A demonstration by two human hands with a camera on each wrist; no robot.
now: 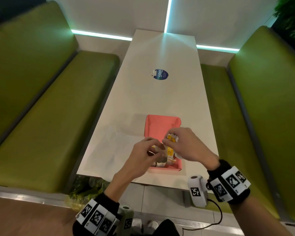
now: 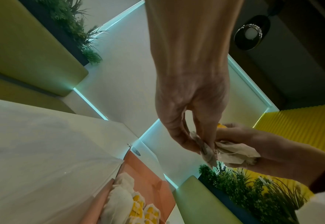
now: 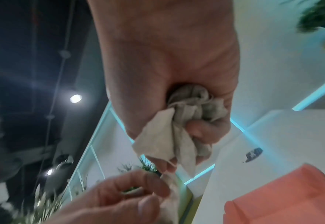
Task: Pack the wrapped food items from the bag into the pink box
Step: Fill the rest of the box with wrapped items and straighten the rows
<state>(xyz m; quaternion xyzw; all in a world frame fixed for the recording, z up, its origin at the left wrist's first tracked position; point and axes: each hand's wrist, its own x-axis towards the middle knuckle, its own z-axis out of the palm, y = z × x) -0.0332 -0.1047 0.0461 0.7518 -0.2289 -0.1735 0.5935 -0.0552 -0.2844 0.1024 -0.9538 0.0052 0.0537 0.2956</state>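
Note:
The pink box (image 1: 160, 123) lies open on the white table, with several white-wrapped food items with yellow labels (image 1: 169, 153) in its near end. Just above them my right hand (image 1: 171, 139) grips one more wrapped food item (image 1: 172, 137); its crumpled paper fills the palm in the right wrist view (image 3: 192, 106). My left hand (image 1: 157, 149) pinches the twisted paper tail of that same item (image 2: 205, 150). A flat, translucent white bag (image 1: 112, 147) lies left of the box. The packed items also show in the left wrist view (image 2: 123, 201).
Green booth benches (image 1: 49, 116) run along both sides of the table (image 1: 160, 92). A round blue sticker (image 1: 161, 74) sits mid-table. The table's near edge lies just below the box. Plants (image 2: 244, 189) line a ledge behind one bench.

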